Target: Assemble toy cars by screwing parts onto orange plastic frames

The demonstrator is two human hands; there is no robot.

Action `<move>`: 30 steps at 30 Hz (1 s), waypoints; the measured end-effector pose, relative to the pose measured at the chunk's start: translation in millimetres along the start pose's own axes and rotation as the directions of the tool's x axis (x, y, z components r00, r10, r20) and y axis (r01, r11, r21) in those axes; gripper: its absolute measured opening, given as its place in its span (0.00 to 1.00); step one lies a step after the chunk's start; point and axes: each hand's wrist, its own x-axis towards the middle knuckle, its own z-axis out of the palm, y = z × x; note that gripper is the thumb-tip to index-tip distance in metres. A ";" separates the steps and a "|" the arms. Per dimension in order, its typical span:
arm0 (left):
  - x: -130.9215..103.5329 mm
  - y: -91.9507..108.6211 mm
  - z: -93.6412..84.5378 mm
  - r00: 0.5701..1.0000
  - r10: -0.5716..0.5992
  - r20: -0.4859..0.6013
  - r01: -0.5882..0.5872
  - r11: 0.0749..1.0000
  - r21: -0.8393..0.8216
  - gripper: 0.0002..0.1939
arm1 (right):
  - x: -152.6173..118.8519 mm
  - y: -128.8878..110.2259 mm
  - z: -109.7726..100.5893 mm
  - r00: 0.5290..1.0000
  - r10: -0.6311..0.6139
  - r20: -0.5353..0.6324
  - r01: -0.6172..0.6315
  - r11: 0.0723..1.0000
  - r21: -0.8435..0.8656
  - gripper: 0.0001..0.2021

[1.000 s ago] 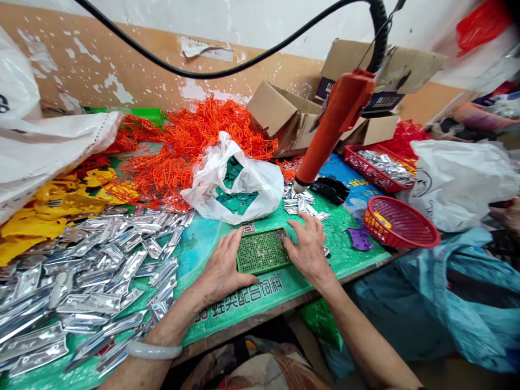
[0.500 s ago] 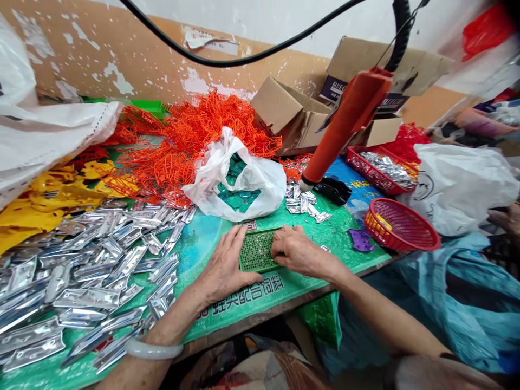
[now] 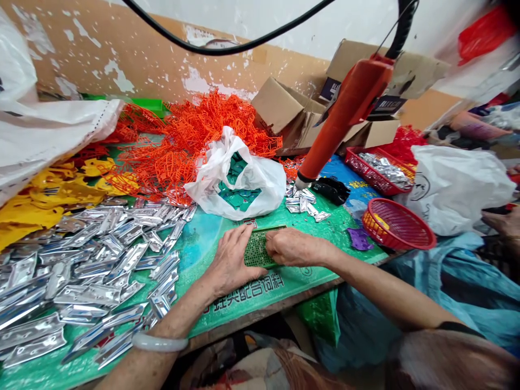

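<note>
A small green tray (image 3: 257,250) full of small round holes lies on the green table cover, with tiny bits glinting in it. Around its left end, my left hand (image 3: 231,254) grips it, fingers along the far side and thumb along the near side. Over the tray's right part, my right hand (image 3: 294,246) has its fingers curled and pressed together; whatever they pinch is hidden. Behind the tray stands a white plastic bag (image 3: 268,173) holding dark green flat pieces (image 3: 239,199). A pile of shiny metal pieces (image 3: 97,260) spreads to the left.
An orange-red electric screwdriver (image 3: 345,119) hangs above a few metal pieces (image 3: 303,203) and a black item (image 3: 331,189). Orange plastic frames (image 3: 174,141) are heaped behind, yellow pieces (image 3: 52,187) at left. A red basket (image 3: 400,225) and a purple piece (image 3: 359,239) lie right. Another person's hand (image 3: 504,219) shows far right.
My right hand has shifted slightly left over the tray, its fingers still bunched. My left hand keeps its grip on the tray, which has turned or slid a little. The view has moved slightly.
</note>
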 end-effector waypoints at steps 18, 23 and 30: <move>7.2 13.2 1.4 0.995 -0.087 0.038 0.083 0.991 0.107 0.48 | 2.2 3.3 0.3 0.996 -0.057 0.072 0.060 0.998 -0.028 0.09; 7.3 13.7 3.0 0.996 -0.085 0.037 0.080 0.989 0.120 0.48 | 6.8 -0.6 -1.6 0.994 -0.042 0.106 0.049 0.997 -0.062 0.11; 7.5 16.1 0.3 0.994 -0.098 0.043 0.092 0.987 0.129 0.47 | 8.1 -0.2 4.8 0.993 0.082 0.085 -0.088 0.994 0.070 0.07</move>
